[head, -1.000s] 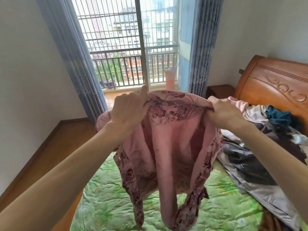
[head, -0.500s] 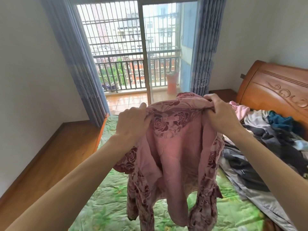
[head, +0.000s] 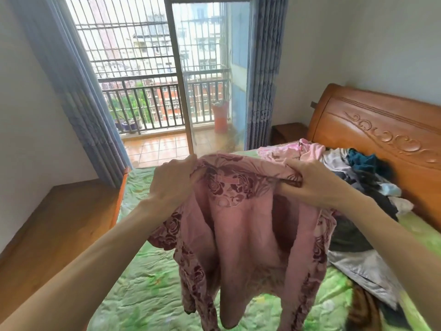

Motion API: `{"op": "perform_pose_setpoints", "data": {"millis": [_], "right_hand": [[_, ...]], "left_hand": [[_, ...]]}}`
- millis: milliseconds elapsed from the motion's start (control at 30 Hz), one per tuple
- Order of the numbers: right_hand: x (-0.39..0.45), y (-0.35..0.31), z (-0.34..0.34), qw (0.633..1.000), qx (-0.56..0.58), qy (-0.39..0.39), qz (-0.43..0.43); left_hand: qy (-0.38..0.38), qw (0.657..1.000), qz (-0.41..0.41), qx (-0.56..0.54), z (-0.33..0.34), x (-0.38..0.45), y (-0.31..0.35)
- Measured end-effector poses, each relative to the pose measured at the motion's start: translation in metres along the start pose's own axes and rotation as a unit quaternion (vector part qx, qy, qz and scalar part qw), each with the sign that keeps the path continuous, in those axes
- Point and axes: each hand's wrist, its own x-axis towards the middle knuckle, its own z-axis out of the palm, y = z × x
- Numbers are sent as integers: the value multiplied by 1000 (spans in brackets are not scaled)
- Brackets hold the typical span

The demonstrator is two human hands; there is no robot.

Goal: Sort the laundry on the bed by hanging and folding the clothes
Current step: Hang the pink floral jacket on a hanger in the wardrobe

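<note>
Pink floral garment [head: 241, 225] hangs in the air above the green bedspread [head: 148, 278], inside facing the holder. Left hand [head: 174, 185] pinches one shoulder seam; right hand [head: 315, 185] grips the other, fingers curled into the cloth. Keep the collar taut and level so the body drops straight, then lay it flat or hang it. Unsorted clothes pile [head: 365, 177] lies near the headboard [head: 381, 134]

Bright daylight, soft focus, wide-angle bend

My feed is lit from the balcony door [head: 176, 75], where the outside view washes out pale; the walls sit in even, soft shade. I see curved lines toward the edges, a smeared look on the forearms low in frame, and faint shadow inside the pink garment [head: 241, 230].
</note>
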Motion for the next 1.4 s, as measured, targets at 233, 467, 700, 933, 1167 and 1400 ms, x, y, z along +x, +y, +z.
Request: {"op": "perform_pose_setpoints", "data": {"millis": [233,467,700,933,1167,1400], "right_hand": [[-53,-44,0,987,-128,67,63],[-121,-116,-9,959,-208,99,164],[-195,-162,-41,923,-201,175,276],[-295,-188,-54,868,-262,218,361],[-368,-212,-54,792,-199,355,454],[-419,-232,-78,768,-326,345,430]], "left_hand": [[-36,990,110,-75,13,-12,-20],[-6,961,209,-184,5,-28,0],[6,917,262,-302,-5,-35,76],[-28,849,326,-415,-1,-61,175],[-9,806,364,-467,-12,-96,280],[10,802,366,-472,-47,-108,359]]}}
